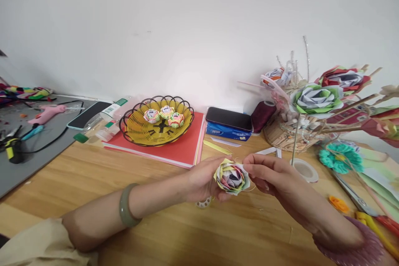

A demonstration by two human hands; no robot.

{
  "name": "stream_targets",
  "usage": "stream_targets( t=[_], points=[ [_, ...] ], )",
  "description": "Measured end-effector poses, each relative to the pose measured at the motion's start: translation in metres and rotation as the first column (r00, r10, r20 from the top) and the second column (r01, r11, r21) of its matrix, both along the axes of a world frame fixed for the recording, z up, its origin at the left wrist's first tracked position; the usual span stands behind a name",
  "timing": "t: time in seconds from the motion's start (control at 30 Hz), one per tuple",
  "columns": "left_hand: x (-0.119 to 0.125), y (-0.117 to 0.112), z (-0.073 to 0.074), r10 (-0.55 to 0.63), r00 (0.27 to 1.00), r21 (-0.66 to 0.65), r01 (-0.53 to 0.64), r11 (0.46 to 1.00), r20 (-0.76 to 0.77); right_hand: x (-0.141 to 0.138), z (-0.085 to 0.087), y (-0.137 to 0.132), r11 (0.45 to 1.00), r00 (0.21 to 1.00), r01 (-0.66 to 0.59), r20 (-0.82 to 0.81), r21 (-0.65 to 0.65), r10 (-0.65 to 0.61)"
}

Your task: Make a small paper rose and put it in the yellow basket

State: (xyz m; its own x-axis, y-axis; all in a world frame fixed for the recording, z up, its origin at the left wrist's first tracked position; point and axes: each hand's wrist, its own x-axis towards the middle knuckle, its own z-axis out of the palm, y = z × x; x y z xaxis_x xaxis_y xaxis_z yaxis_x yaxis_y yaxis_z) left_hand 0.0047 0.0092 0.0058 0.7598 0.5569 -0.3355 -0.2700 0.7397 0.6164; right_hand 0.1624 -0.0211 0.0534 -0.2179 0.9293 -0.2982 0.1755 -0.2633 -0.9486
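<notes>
A folded paper flower (231, 177) with yellow, white, pink and purple petals is held up over the table. My left hand (204, 178) is closed around it from the left and behind, so some of its fingers are hidden. On the other side, my right hand (264, 170) pinches the pale outer petal between thumb and finger. A thin loop of thread hangs just below that hand. Under my left hand, a small round piece with holes (204, 203) partly shows on the wood.
A yellow woven basket (140, 135) with several small paper flowers rests on red paper (183, 153). A phone lies on a blue tissue pack (227, 131). At right are larger paper flowers (318, 99), scissors (355, 195) and a tape roll (305, 170); at left, a pink glue gun (50, 113).
</notes>
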Motion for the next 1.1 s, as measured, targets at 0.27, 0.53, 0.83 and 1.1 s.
stream_targets(
  t=[0.27,0.53,0.83,1.1],
  points=[
    [-0.001,0.002,0.000,-0.045,0.999,0.032,0.046,0.998,-0.023,-0.002,-0.004,0.003,0.992,0.940,0.117,-0.318,-0.038,-0.123],
    [-0.002,0.003,0.002,-0.055,0.997,-0.019,0.054,0.998,-0.060,0.002,-0.001,0.001,0.959,0.991,0.088,0.070,0.271,-0.110],
    [-0.003,0.004,-0.005,-0.106,0.989,-0.050,0.101,0.994,-0.099,0.002,0.008,0.005,0.988,0.985,-0.092,0.155,0.123,0.073],
    [-0.005,0.007,-0.006,-0.210,0.974,-0.065,0.205,0.977,-0.089,0.008,-0.007,0.012,0.985,0.978,-0.120,-0.183,-0.124,0.096]
  ],
)
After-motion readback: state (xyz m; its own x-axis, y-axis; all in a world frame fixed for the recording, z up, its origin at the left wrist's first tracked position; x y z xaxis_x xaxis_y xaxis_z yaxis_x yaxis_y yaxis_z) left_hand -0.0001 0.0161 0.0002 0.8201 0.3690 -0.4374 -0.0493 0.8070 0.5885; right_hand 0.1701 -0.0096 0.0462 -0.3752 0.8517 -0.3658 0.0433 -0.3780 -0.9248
